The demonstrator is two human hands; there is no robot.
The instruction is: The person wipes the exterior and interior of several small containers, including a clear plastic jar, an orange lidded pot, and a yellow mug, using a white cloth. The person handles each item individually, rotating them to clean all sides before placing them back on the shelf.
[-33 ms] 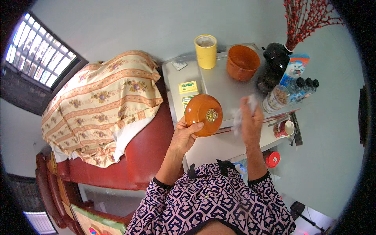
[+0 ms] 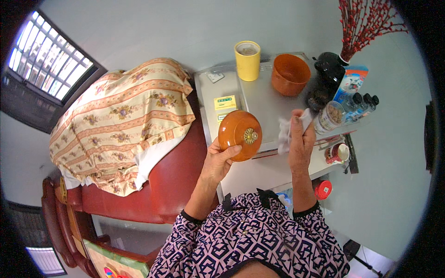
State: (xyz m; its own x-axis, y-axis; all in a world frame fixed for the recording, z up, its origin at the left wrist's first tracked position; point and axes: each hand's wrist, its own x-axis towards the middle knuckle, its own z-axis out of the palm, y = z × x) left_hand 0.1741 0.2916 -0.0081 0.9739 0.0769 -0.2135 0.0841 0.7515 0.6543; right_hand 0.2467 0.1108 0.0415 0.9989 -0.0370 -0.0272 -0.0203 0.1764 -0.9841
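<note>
My left hand (image 2: 219,163) grips the edge of a shiny orange-brown round lid (image 2: 236,132), its thumb on top. A decorative metallic knob (image 2: 251,135) sits on the lid's face. To the right, my right hand (image 2: 302,141) pinches a crumpled white cloth or tissue (image 2: 286,134), which hangs apart from the lid. Beyond the hands, an orange-brown bowl (image 2: 290,81) of similar colour stands open-topped on the grey tabletop (image 2: 259,109).
Around the bowl are a yellow canister (image 2: 248,61), a black vase (image 2: 328,69) with red-budded branches, dark-capped bottles (image 2: 356,102) and a clear jar (image 2: 330,118). Small yellow-and-white boxes (image 2: 225,103) lie behind the lid. A mug (image 2: 337,153) stands lower right; a red sofa (image 2: 181,171) is at left.
My right hand has shifted slightly right with the white cloth, which is less blurred now. The lid stays in my left hand, nearly still. The whole view has moved a little.
</note>
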